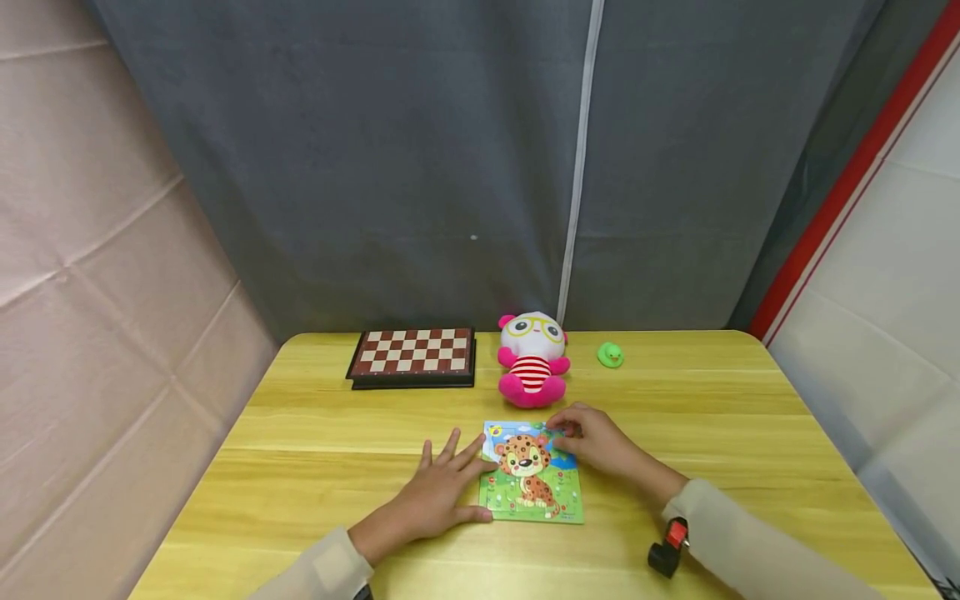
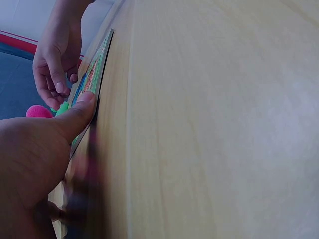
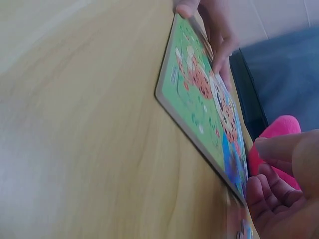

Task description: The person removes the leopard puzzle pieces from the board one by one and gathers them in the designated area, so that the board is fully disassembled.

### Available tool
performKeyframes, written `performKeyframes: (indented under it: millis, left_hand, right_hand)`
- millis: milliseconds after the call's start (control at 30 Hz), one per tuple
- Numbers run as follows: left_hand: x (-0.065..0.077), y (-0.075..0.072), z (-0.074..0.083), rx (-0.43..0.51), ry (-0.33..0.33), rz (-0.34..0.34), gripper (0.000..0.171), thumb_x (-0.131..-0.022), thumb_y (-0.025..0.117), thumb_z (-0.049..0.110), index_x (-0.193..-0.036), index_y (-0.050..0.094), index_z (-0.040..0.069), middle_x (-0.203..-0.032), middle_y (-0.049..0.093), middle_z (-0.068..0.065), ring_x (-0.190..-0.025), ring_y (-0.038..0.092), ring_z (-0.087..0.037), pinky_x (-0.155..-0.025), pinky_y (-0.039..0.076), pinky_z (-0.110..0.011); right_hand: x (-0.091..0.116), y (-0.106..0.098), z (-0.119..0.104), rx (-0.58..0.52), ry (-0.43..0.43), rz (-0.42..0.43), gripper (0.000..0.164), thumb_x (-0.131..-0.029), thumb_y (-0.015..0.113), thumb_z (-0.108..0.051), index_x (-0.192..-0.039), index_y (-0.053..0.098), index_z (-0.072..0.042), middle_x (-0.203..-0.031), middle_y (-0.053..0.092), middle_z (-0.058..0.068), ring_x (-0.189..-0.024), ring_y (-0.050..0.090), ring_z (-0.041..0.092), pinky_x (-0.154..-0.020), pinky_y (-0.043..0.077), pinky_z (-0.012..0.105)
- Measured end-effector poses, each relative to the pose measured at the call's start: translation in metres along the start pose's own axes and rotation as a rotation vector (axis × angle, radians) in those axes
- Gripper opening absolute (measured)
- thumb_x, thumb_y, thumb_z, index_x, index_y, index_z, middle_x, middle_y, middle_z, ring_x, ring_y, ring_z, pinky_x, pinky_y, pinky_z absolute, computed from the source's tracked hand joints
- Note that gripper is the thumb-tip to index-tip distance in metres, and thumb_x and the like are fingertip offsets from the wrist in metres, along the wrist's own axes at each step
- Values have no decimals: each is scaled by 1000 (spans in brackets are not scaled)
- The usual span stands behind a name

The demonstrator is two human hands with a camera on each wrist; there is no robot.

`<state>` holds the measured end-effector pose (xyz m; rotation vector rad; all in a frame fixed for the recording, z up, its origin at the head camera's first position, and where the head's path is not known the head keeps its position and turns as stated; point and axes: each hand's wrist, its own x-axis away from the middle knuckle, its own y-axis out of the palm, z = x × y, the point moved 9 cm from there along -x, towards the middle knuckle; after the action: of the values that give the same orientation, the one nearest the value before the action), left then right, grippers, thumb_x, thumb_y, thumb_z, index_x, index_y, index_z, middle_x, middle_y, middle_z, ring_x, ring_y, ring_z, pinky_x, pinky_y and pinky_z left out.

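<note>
A square jigsaw puzzle [image 1: 517, 492] with a cartoon leopard on green grass lies flat on the table. My left hand [image 1: 438, 493] rests at its left edge with fingers spread; in the left wrist view the thumb [image 2: 79, 112] lies against the puzzle's edge. Over the top right corner is my right hand [image 1: 592, 435], its fingers loosely bent. In the right wrist view, the right thumb [image 3: 274, 148] stands apart from the curled fingers [image 3: 274, 191], and nothing shows between them. That hand hides part of the puzzle's corner.
Behind the puzzle sits a pink and white plush toy [image 1: 532, 358] with a striped body. A chessboard box [image 1: 412, 354] lies to its left, and a small green rubber duck [image 1: 611, 355] to its right. A grey curtain [image 1: 420, 167] hangs behind the wooden table [image 1: 300, 467].
</note>
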<state>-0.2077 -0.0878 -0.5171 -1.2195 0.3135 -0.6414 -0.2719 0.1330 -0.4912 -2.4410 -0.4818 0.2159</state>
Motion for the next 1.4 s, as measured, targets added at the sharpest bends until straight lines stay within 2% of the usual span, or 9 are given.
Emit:
performKeyframes:
  millis: [300, 500, 600, 767, 933, 1233, 1400]
  left_hand:
    - [0, 0, 1, -3, 5, 0, 74, -89, 55, 73, -154, 45, 38, -173, 12, -3, -155, 5, -49, -113, 7, -82]
    - [0, -1, 1, -3, 5, 2, 75, -89, 54, 74, -154, 44, 38, -173, 12, -2, -155, 6, -49, -113, 7, -82]
    - [0, -1, 1, -2, 10, 6, 75, -89, 53, 75, -154, 44, 38, -173, 12, -2, -155, 6, -49, -113, 7, -82]
    - [0, -2, 3, -2, 10, 1, 75, -90, 53, 75, -154, 45, 38, -173, 12, -3, -156, 6, -49, -113, 7, -82]
    - [1, -2, 3, -9, 0, -11, 74, -90, 54, 74, -154, 45, 37, -173, 13, -3, -156, 5, -48, -113, 7, -82]
    - [3, -1, 3, -20, 9, -3, 76, -89, 52, 76, -155, 45, 37, -173, 13, -4, -155, 6, -49, -113, 8, -82]
    - [2, -2, 3, -31, 9, -1, 75, -90, 53, 75, -155, 45, 37, -173, 12, -3, -155, 6, -49, -112, 9, -82]
  right_hand:
    - [-7, 20, -11, 3, -28, -21, 16, -94, 75, -9, -109, 76, -8, -99, 64, 0, -83, 56, 13, -72, 50, 24]
    - [-11, 33, -23, 42, -52, -11, 22, -92, 76, -7, -114, 75, -7, -102, 65, 0, -80, 55, 9, -71, 49, 23]
    - [-12, 39, -25, 74, -35, -22, 25, -91, 78, -9, -116, 74, -10, -102, 63, 0, -80, 53, 11, -72, 48, 26]
    - [-13, 45, -24, 126, 9, -40, 32, -91, 80, -15, -122, 75, -15, -103, 59, -2, -90, 54, 13, -79, 48, 33]
    - [-15, 50, -23, 154, 37, -70, 37, -91, 80, -16, -128, 74, -17, -95, 52, 0, -82, 47, 15, -70, 40, 29]
    - [-14, 52, -31, 193, 22, -79, 31, -88, 81, -12, -119, 75, -16, -98, 50, 1, -88, 48, 14, -79, 45, 33]
    - [-16, 49, -36, 204, 34, -61, 28, -86, 84, -11, -111, 75, -17, -99, 47, 3, -88, 47, 16, -78, 46, 36]
